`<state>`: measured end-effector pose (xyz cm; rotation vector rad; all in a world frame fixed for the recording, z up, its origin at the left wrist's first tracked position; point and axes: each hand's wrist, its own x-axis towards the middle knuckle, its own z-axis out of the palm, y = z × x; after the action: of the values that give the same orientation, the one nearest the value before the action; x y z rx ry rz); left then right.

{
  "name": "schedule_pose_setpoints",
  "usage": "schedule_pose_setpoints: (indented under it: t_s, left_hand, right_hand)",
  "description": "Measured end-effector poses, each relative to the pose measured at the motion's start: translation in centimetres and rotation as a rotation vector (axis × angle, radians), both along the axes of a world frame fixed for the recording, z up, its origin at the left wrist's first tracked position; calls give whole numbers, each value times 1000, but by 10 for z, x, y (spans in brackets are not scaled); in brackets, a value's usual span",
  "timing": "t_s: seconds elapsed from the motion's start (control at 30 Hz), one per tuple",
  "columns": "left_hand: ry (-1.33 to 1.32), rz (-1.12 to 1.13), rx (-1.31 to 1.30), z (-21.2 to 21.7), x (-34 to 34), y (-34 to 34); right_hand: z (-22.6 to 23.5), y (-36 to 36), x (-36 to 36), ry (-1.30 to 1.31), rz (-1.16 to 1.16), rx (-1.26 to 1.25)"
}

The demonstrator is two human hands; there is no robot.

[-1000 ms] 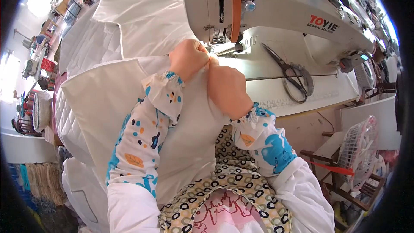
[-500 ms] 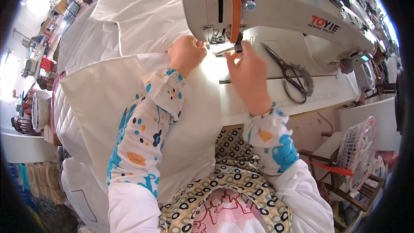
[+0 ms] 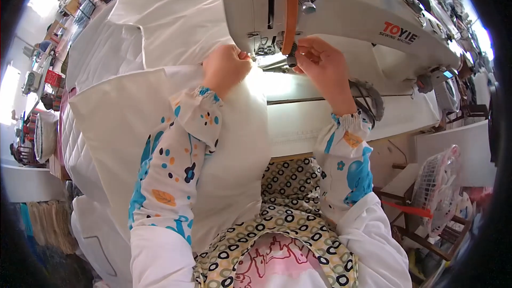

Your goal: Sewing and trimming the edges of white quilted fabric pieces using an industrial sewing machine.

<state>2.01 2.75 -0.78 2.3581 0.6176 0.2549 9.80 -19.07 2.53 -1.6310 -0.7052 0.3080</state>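
White smooth fabric (image 3: 224,144) spreads across the left of the sewing table and runs up to the needle area of a sewing machine (image 3: 341,5). My left hand (image 3: 226,69) is closed on this fabric, just left of the presser foot (image 3: 264,50). To the right of the foot, my right hand (image 3: 324,66) has its fingers curled in a pinch beside the dark knob-like end (image 3: 292,58) below an orange strap (image 3: 290,10). Whatever those fingertips hold is too small to make out. Behind my right wrist lie dark scissors (image 3: 364,96), partly hidden.
Quilted white material (image 3: 98,64) is heaped at the far left under the smooth fabric. A ruler-marked strip (image 3: 304,132) runs along the table's front edge. At lower right stands a caged fan (image 3: 440,186) with a red ribbon, near a wooden stool (image 3: 426,234).
My right hand has shifted right and slightly up, its fingers now curled beside the knob, and it covers part of the scissors. My left hand stays on the fabric.
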Motion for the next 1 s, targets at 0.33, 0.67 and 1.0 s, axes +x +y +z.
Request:
schedule_pose_setpoints:
  t_s: [0.33,0.67,1.0]
  left_hand:
    - [-533,49,296,-13,-27,-21]
    - [-455,68,-30,12,-37,-57]
    - [-656,-232,280,8,-43,-49]
  right_hand:
    - [-19,5,-7,-30,-80,146]
    - [-36,12,-18,-49,-141,54]
    - [-41,17,-28,-90,-16,-103]
